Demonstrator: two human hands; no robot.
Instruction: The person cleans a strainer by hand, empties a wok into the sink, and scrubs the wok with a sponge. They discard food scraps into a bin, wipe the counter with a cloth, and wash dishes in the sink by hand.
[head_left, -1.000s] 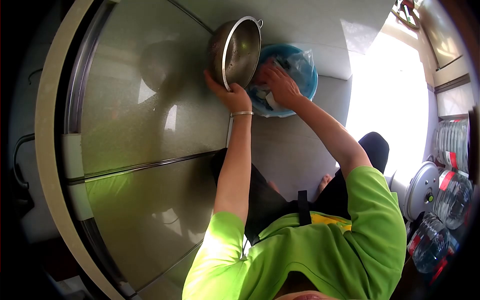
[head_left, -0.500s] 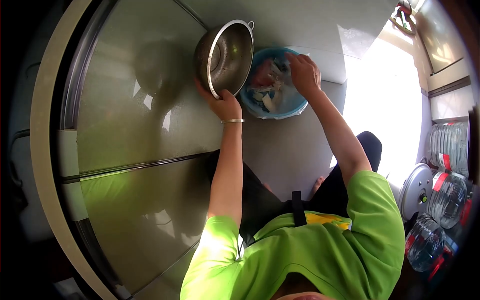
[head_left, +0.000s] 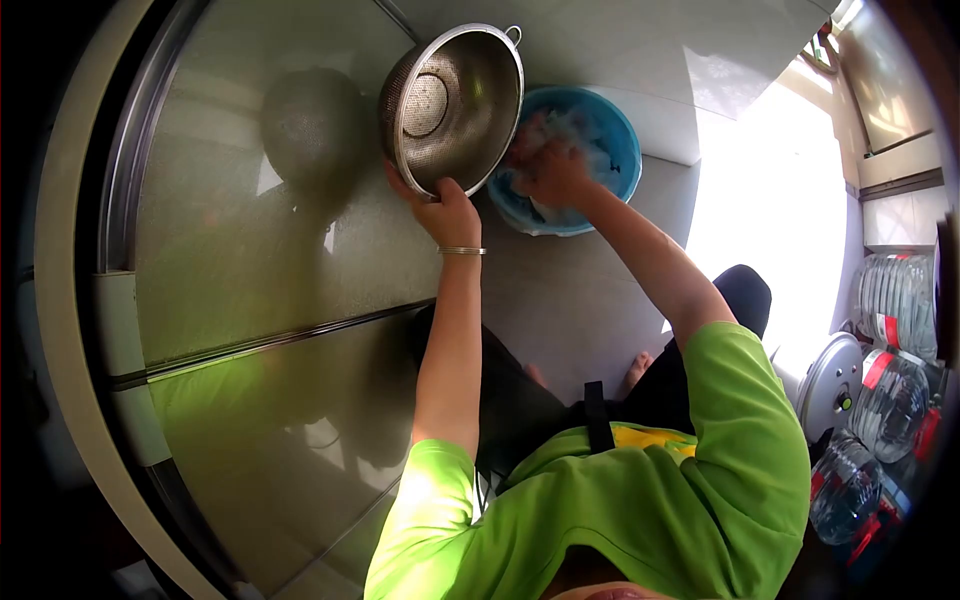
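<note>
A perforated metal colander (head_left: 468, 112) with a small wire loop on its rim is tilted sideways, its opening turned to the right. My left hand (head_left: 446, 212) grips it by the near edge, thumb over the rim and fingers beneath the bowl. Down inside a blue bin (head_left: 629, 165) is my right hand (head_left: 556, 180), touching or close to the waste there; motion blur hides its fingers. Whitish plastic and some reddish waste (head_left: 580, 130) show around that hand. The colander stands beside the bin's left edge and slightly higher.
Glossy cabinet panels (head_left: 250, 230) run along the left, close to the colander. A grey floor (head_left: 580, 290) lies below the bin. At the right are several large water bottles (head_left: 890, 400) and a round metal lid (head_left: 832, 385). Bright sunlight falls behind my right arm.
My right hand has moved from the bin's right rim down and left into the waste. The colander has turned to face me more. The bin's liner edge at the right has gone inward.
</note>
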